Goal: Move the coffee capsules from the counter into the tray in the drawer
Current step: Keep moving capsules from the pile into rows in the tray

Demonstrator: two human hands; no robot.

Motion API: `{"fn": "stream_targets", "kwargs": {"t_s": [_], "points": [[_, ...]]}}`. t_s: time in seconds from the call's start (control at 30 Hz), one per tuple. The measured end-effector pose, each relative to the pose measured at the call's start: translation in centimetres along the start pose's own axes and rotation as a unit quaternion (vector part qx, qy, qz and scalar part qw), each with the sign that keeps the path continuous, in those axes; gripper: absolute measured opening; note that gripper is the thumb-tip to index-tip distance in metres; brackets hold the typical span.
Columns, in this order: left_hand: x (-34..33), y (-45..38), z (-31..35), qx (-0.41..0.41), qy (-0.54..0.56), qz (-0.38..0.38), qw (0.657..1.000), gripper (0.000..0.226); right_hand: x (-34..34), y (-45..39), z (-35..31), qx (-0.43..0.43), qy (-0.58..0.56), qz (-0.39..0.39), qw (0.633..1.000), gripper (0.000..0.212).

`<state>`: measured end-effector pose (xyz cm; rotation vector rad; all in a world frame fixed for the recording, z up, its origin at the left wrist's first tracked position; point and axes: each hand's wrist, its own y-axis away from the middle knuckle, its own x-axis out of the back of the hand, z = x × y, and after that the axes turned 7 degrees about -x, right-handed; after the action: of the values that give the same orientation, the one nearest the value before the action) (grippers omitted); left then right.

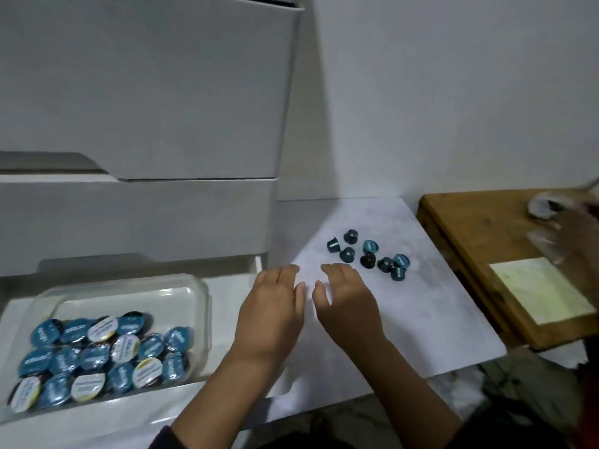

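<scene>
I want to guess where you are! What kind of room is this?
Probably a home kitchen or coffee corner: small teal coffee capsules lie on a white marble-look counter, a clear plastic tray of foil-topped capsules sits in an open white drawer, and a wooden board lies alongside.

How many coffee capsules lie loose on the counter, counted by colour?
Teal capsules: 7
Dark capsule, almost black: 1
Total: 8
</scene>
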<state>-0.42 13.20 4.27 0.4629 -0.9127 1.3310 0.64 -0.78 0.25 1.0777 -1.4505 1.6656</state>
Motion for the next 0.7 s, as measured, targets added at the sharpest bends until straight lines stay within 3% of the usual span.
{"fn": "stream_targets", "kwargs": {"t_s": [0.13,0.27,0.43,0.7], "points": [[-6.3,-2.6,4.0,-0.003,0.022,-0.057,0.998,0.036,-2.0,0.9,8.0,-0.091,-0.061,-0.077,0.991,0.012],[-12.2,-5.1,6.6,0.040,0.045,-0.094,0.994,0.033,-3.8,1.4,14.5,-0.240,-0.130,-0.119,0.954,0.035],[-17.8,-8.5,7.5,0.085,0.063,-0.107,0.989,0.032,-6.6,0.9,20.1,-0.276,-0.161,-0.151,0.935,0.026],[-23.0,-12.9,6.5,0.095,0.059,-0.078,0.991,0.030,-10.2,0.6,22.5,-0.252,-0.183,-0.147,0.939,0.027]]}}
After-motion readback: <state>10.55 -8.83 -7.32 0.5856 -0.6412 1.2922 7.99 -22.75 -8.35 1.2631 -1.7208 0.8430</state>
